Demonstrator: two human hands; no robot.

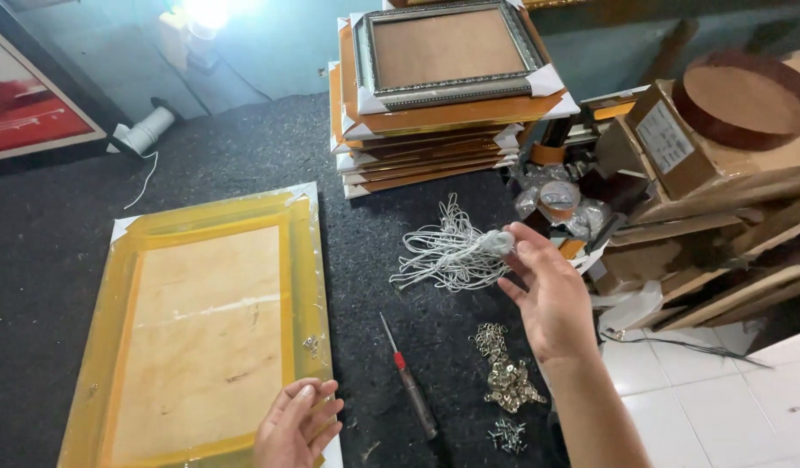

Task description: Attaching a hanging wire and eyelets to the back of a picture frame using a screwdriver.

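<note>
A picture frame (205, 329) lies face down on the dark mat, wrapped in yellowish plastic with white corner guards. My left hand (298, 425) rests on its lower right corner, fingers curled. My right hand (547, 295) is raised over the mat, its fingertips pinching the end of a bundle of white cords (452, 251). Between the hands lies a screwdriver (409, 381) with a red band. A heap of small metal hangers (504, 368) and a few screws (507, 435) lie below the right hand.
A stack of wrapped frames (439, 95) stands at the back, a silver-edged one on top. Rolls of tape (558, 199), cardboard boxes (677, 139) and wood pieces crowd the right side. A red painting (23, 104) leans at far left. White tiled floor (721, 390) lies at lower right.
</note>
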